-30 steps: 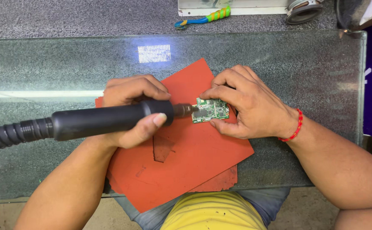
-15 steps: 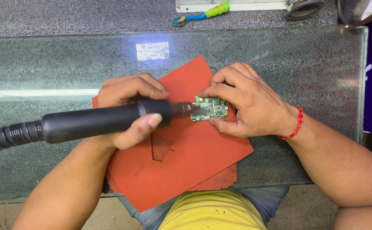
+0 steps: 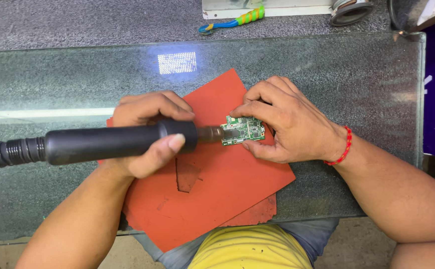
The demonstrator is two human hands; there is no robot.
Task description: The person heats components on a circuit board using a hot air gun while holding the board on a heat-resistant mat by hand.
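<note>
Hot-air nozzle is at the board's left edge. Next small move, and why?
Probably keep the left hand steady, holding the hot-air handpiece nozzle over the green circuit board: its tip sits at the board's left edge, and the right hand pins the board on the red mat.

One head-worn camera looks steeply down, close over the glass-topped table (image 3: 327, 65). The red-orange rubber mat (image 3: 227, 194) fills the frame's centre; the person's yellow shirt (image 3: 249, 249) shows at the bottom edge, forearms entering from both lower corners.

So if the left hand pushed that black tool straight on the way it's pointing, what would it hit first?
Probably the green circuit board: the black tool in the left hand has its nozzle at the board's left edge. The right hand lies just beyond.
</note>
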